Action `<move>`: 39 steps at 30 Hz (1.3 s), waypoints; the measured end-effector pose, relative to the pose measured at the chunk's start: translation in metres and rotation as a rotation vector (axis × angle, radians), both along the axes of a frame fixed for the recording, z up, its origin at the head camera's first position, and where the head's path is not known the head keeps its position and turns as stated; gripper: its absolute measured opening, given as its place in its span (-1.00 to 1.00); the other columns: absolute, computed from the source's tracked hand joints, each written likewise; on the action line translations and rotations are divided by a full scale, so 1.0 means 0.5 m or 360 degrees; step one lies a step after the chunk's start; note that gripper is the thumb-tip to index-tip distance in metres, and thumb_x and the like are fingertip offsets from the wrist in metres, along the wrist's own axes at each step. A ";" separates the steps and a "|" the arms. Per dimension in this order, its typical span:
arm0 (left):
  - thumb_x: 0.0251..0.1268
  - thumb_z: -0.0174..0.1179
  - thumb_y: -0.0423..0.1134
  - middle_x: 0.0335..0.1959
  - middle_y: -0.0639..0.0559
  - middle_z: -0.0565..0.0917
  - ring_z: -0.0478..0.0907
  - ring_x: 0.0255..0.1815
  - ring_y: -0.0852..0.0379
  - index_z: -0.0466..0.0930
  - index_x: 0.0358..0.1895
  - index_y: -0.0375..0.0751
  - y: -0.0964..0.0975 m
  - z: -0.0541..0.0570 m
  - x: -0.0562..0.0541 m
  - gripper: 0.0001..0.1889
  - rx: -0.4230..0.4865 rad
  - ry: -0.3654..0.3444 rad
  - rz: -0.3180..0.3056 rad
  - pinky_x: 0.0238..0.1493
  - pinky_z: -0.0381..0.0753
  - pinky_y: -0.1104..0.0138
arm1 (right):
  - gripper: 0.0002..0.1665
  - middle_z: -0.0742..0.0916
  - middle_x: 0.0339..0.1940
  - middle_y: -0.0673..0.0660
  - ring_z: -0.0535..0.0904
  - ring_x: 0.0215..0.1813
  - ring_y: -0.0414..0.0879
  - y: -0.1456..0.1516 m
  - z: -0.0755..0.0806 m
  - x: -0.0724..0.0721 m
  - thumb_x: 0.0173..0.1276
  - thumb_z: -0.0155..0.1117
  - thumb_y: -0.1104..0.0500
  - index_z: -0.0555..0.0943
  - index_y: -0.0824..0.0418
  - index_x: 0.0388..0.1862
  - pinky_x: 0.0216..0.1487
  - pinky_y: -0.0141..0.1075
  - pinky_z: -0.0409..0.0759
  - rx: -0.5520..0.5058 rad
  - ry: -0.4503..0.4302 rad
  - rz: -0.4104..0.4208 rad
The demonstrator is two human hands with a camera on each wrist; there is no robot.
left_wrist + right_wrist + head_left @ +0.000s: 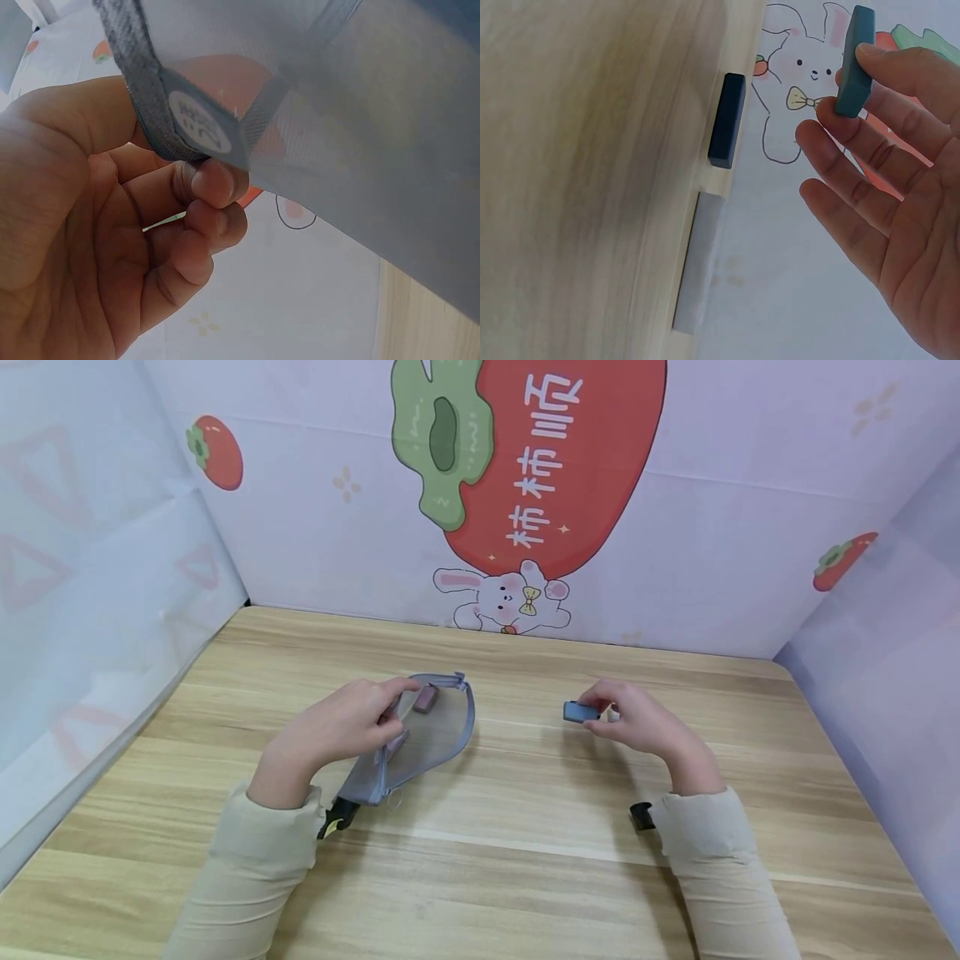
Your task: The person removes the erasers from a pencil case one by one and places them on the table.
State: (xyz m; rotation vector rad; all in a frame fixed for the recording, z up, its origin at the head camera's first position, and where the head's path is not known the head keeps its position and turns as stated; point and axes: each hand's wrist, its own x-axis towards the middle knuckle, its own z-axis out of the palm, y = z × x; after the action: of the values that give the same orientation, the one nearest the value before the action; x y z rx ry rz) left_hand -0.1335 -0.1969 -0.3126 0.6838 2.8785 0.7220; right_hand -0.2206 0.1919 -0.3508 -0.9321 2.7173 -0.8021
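My left hand [337, 727] pinches the edge of a grey-blue mesh zip pouch [438, 747] between thumb and fingers. In the left wrist view a small printed tag [201, 124] sits on the pouch's edge band, beside the fingertips. A mauve block [425, 698] lies in the pouch, and a second purplish block [397, 743] shows near the left fingers. To the right, my right hand [637, 718] holds a small blue block [580, 712] between thumb and fingertips. The right wrist view shows the block [857, 64] upright, with the other fingers spread apart.
A dark block [727, 120] and a longer pale block [699, 262] lie on the wooden table [510, 827] in the right wrist view. Black pieces stick out by the left cuff [266, 835] and right cuff [701, 822]. Printed cloth walls [337, 552] enclose the table's back and sides.
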 end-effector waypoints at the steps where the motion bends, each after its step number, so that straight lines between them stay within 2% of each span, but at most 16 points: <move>1: 0.13 0.01 -0.44 -0.71 0.22 0.26 0.13 -0.68 0.32 0.46 0.27 -0.31 0.000 0.000 0.000 -0.46 0.0000 0.0001 0.0001 -0.59 0.17 0.44 | -0.71 0.71 -0.12 0.14 0.62 -0.08 0.02 0.002 -0.001 -0.001 0.27 0.37 0.27 0.67 0.29 -0.02 0.03 0.05 0.55 0.0003 -0.0003 0.0001; 20: 0.14 0.02 -0.44 -0.71 0.22 0.25 0.12 -0.68 0.31 0.46 0.27 -0.29 0.001 -0.001 -0.002 -0.46 -0.0003 -0.0015 0.0005 -0.60 0.16 0.44 | -0.72 0.71 -0.14 0.23 0.61 -0.10 0.04 0.016 -0.020 -0.008 0.22 0.36 0.36 0.67 0.38 -0.07 -0.02 0.00 0.61 0.0078 -0.0063 -0.0002; 39: 0.14 0.03 -0.44 -0.70 0.20 0.34 0.20 -0.65 0.31 0.47 0.25 -0.25 0.000 -0.003 -0.002 -0.48 -0.0006 0.0007 0.0002 -0.54 0.25 0.42 | -0.69 0.71 -0.08 0.22 0.58 -0.05 0.04 0.022 -0.025 -0.020 0.27 0.36 0.27 0.65 0.35 -0.01 0.07 -0.02 0.57 0.0257 -0.0156 -0.0005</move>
State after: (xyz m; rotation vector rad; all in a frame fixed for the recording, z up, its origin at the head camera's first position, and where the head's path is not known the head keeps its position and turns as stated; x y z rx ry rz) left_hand -0.1347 -0.1968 -0.3140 0.6836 2.8839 0.7157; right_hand -0.2305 0.2030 -0.3634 -0.8320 2.6527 -0.6014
